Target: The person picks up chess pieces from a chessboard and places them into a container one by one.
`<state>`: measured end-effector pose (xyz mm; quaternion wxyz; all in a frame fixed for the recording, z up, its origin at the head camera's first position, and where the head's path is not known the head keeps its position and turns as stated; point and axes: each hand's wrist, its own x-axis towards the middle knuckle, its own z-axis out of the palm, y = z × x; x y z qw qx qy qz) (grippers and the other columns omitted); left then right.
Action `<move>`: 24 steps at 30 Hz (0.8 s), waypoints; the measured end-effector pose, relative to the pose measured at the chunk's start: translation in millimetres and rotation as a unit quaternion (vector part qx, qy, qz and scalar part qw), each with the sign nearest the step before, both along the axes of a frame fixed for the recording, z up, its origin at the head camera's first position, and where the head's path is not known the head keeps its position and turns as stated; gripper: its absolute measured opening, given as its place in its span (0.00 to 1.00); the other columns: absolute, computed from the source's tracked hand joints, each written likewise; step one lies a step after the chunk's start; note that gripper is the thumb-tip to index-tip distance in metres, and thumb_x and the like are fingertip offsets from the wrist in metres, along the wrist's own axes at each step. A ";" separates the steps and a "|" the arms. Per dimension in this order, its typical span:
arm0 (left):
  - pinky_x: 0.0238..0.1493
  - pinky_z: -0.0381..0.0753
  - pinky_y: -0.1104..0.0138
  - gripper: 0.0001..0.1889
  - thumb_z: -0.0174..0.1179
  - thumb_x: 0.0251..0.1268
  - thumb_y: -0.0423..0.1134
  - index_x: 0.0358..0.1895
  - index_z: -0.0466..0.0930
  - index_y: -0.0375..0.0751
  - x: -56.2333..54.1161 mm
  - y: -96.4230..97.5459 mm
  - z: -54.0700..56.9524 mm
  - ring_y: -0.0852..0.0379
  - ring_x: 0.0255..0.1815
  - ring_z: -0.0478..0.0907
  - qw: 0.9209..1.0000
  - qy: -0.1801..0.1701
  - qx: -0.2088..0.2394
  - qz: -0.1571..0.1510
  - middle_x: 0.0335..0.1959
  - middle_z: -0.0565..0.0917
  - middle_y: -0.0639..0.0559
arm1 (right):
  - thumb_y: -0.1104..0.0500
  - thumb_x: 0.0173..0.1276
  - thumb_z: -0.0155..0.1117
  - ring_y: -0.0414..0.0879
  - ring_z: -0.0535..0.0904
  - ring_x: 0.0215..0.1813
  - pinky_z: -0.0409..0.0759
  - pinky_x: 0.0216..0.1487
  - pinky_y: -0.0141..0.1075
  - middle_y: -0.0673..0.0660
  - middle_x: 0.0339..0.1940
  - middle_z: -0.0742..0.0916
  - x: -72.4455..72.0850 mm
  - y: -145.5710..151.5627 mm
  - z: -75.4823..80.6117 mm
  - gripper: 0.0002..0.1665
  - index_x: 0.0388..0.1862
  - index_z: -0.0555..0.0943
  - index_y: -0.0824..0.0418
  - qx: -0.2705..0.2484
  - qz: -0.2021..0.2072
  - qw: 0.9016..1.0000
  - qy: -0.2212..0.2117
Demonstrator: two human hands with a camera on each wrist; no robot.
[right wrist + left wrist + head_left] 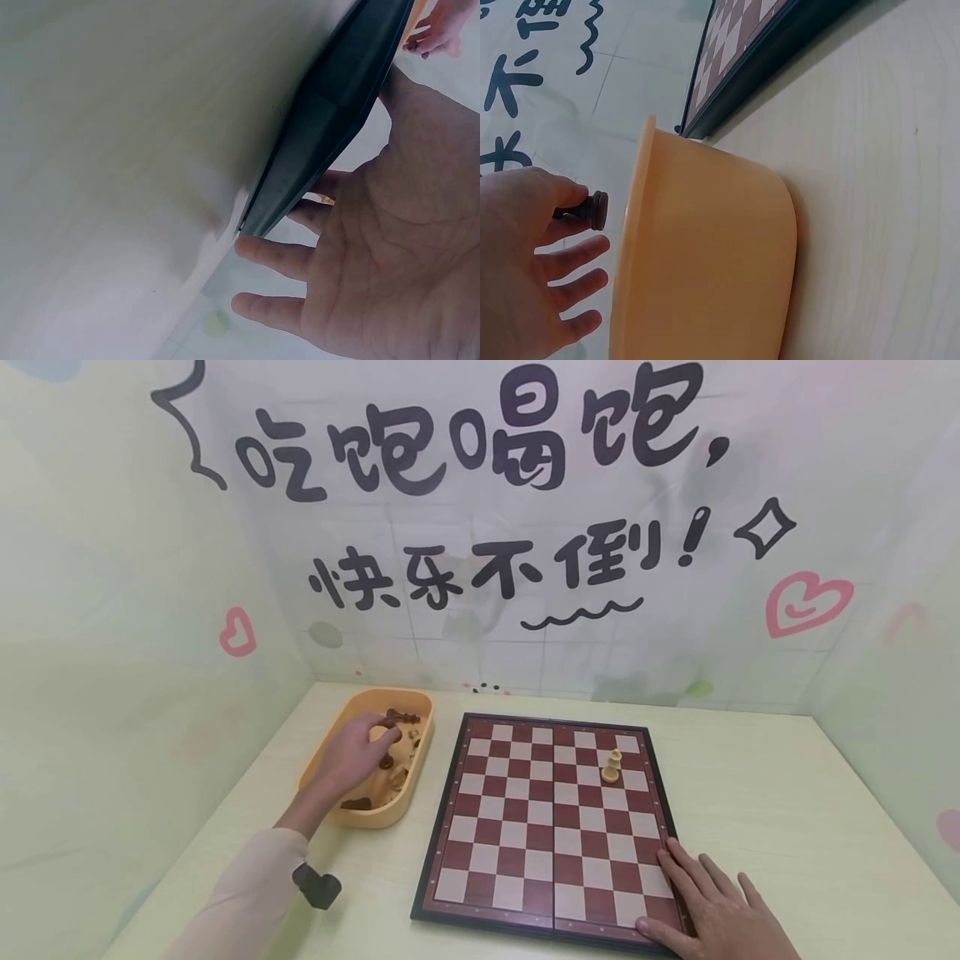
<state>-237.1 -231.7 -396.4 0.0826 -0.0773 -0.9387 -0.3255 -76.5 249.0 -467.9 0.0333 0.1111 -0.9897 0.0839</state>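
Observation:
My left hand [354,750] is over the orange plastic tub [378,817]. Its thumb and forefinger pinch a dark brown chess piece [598,211], whose round base sticks out past the fingertips in the left wrist view; the other fingers are spread. Dark and cream pieces lie loose in the tub, partly hidden by the hand. To the right lies a chessboard [517,814] with dark red and white squares and a black frame. One cream chess piece [612,766] is near its far right corner. My right hand [723,906] rests with fingers extended at the board's near right edge.
Tub and board lie on a pale wooden table [787,802], with a gap between them. A printed curtain [480,527] with black lettering rises behind the table and along both sides. A small black device [317,887] is attached at the left wrist.

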 end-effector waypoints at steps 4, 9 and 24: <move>0.45 0.76 0.51 0.20 0.54 0.79 0.45 0.58 0.82 0.31 0.3 -3.6 -1.6 0.43 0.43 0.78 1.000 -0.001 -0.001 0.000 0.60 0.80 0.36 | 0.20 0.56 0.63 0.67 0.72 0.67 0.64 0.60 0.72 0.58 0.74 0.73 -0.1 0.1 -0.1 0.57 0.72 0.75 0.58 -0.001 -0.001 1.000 -0.005; 0.34 0.71 0.59 0.20 0.55 0.77 0.43 0.56 0.83 0.29 0.9 -8.0 -3.6 0.50 0.33 0.74 1.000 0.002 -0.013 0.000 0.56 0.81 0.35 | 0.20 0.57 0.63 0.67 0.72 0.66 0.64 0.60 0.72 0.58 0.74 0.73 -0.8 0.4 -0.4 0.57 0.73 0.74 0.58 -0.001 -0.001 1.000 -0.004; 0.53 0.76 0.45 0.20 0.55 0.77 0.44 0.56 0.82 0.29 4.1 -13.3 -10.0 0.36 0.56 0.78 1.000 0.000 -0.007 0.004 0.58 0.81 0.34 | 0.21 0.57 0.62 0.67 0.76 0.62 0.66 0.58 0.73 0.58 0.74 0.72 -0.7 -0.1 0.6 0.57 0.74 0.73 0.58 0.001 -0.002 1.000 -0.012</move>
